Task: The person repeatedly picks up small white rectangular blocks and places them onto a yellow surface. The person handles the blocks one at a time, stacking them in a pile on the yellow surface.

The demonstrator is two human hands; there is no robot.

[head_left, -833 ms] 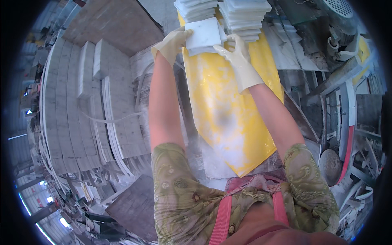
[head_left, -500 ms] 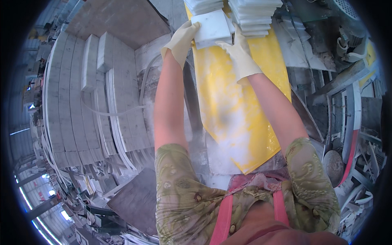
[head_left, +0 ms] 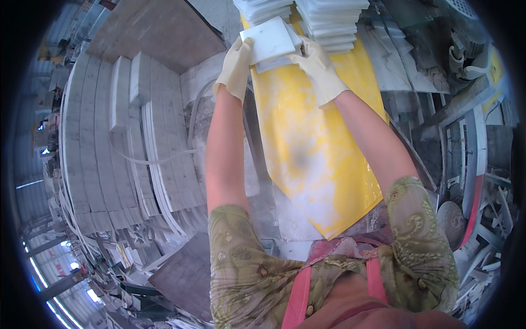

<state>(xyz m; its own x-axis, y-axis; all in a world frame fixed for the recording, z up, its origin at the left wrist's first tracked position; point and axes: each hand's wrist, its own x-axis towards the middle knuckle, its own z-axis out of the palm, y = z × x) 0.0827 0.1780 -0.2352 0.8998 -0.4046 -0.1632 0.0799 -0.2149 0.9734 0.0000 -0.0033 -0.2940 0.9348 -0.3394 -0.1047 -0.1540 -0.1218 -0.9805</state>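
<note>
Gripping a square white tile (head_left: 268, 38) by its left edge, a gloved left hand (head_left: 236, 63) is closed with its thumb on top and its fingers hidden. The gloved right hand (head_left: 318, 64) is half open, its fingertips at the right corner; whether it carries any weight, I cannot tell. The tile is at the far end of a yellow sheet (head_left: 307, 120), just nearer than a left stack (head_left: 264, 12) and a right stack (head_left: 331, 24) of similar pieces. Another pale piece (head_left: 274, 64) pokes out beneath it, unevenly lined up. Those offset edges could slide against each other and chip a corner if the grip loosened. The right hand is close to the right stack, whose ragged layers could be knocked askew by a stray knuckle. Smooth gloves might slip on dusty faces.
</note>
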